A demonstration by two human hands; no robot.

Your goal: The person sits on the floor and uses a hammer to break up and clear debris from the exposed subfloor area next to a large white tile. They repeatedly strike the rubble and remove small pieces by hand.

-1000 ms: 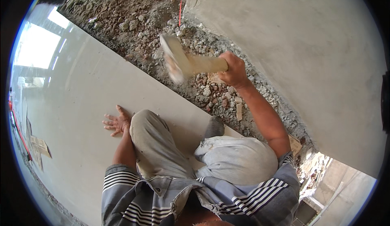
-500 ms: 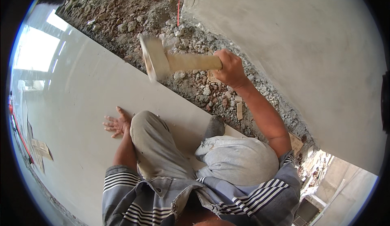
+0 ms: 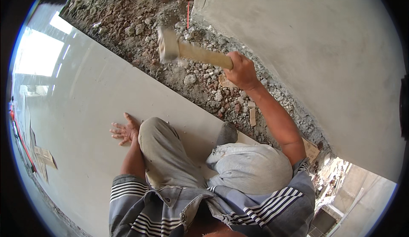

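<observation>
My right hand (image 3: pixel 243 71) is wrapped round the end of the handle of a mallet (image 3: pixel 206 56) with a broad, pale head, smeared by motion. The mallet's head hangs over the rubble strip, just past the edge of a large glossy pale floor tile (image 3: pixel 98 96). Whether the head touches anything cannot be made out. On the left, my left hand (image 3: pixel 126 129) lies flat on the tile with its fingers spread, beside my bent knee. It holds nothing.
Broken stones and soil (image 3: pixel 123 28) fill the strip between the tile and a grey wall (image 3: pixel 315 58) on the right. A thin red stick (image 3: pixel 188 15) stands near the wall's corner. Cardboard scraps (image 3: pixel 44 157) lie at the far left, near a red strip.
The mallet's head has swung away from me and slightly right, with the handle now slanting. My right hand has barely moved. The left hand stays spread on the tile.
</observation>
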